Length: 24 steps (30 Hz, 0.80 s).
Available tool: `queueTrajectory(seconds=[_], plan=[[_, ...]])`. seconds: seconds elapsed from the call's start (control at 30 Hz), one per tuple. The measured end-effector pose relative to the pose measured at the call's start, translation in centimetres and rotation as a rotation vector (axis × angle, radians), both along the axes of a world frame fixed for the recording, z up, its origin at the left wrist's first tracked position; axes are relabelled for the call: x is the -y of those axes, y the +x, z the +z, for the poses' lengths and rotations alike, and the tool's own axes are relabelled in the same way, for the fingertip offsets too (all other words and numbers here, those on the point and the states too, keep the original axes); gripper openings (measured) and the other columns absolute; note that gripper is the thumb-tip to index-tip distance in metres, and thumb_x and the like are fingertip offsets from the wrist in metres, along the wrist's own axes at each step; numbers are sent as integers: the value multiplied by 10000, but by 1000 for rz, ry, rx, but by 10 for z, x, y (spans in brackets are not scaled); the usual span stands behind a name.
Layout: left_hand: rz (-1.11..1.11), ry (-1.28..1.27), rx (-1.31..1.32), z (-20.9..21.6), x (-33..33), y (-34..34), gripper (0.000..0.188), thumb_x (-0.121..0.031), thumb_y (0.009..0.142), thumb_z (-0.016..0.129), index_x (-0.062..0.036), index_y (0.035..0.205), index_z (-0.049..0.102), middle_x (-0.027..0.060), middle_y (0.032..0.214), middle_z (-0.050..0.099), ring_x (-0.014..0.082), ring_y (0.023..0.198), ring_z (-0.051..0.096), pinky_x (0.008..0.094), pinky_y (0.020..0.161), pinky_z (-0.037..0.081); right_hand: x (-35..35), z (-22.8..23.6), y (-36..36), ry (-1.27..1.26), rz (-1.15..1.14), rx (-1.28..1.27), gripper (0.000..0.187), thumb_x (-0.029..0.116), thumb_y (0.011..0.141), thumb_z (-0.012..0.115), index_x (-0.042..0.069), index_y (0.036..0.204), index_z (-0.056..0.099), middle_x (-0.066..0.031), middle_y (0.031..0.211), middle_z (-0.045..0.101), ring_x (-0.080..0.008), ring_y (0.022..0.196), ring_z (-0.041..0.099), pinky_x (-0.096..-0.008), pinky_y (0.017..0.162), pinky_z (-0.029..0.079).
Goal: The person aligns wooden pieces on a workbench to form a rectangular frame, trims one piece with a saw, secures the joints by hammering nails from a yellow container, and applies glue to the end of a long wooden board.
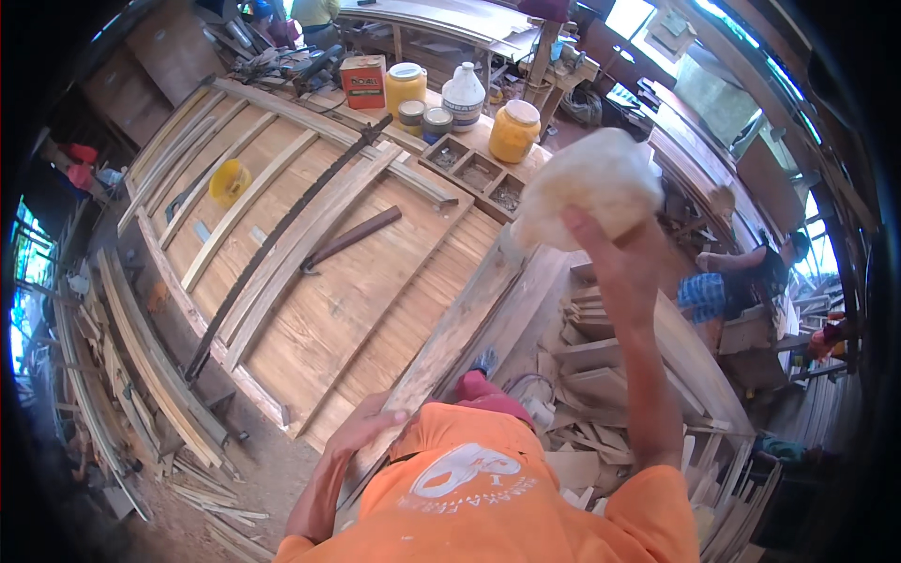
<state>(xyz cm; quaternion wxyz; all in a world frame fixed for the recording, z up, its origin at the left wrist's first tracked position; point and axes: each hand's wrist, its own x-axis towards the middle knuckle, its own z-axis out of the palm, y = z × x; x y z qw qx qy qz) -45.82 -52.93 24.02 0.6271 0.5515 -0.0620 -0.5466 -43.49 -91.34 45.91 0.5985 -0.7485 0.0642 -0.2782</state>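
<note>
My right hand (615, 253) is raised above the right side of the bench, its fingers closed on a whitish rounded lump (596, 183). The lump's material is unclear, and most of the fingers are hidden behind it. Lower down, my left hand (368, 427) lies flat on the near edge of a large framed wooden panel (394, 281), thumb stretched out. On that panel rest a hammer with a brown handle (361, 235), a long dark metal bar (282, 235) and a yellow round container (229, 182). Both hands are apart from these.
Beyond the panel stand yellow jars (514, 131), a white jug (464, 97), small cans (437, 122), a red tin (363, 83) and a compartmented wooden box (474, 174). Wood offcuts (601, 375) fill the right side; long boards (155, 357) lie left. Another person (741, 281) sits at right.
</note>
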Motion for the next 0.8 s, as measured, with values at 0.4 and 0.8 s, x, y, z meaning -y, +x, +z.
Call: queueTrajectory(seconds=[0.4, 0.8], plan=[[33, 29, 40, -1, -3, -7, 521, -356, 948, 710, 38, 1285, 658, 68, 1084, 716, 166, 1031, 641, 329, 935, 499, -7, -7, 12, -13, 81, -88, 524, 97, 921, 843, -73, 1354, 601, -152, 1244, 740, -203, 1112, 731, -354, 972, 601], [98, -19, 86, -3, -1, -13, 492, -390, 943, 716, 32, 1192, 664, 62, 888, 680, 143, 736, 656, 295, 646, 524, -13, -10, 15, 11, 46, -30, 549, 132, 909, 862, -78, 1349, 611, -163, 1248, 740, -208, 1124, 728, -346, 976, 591]])
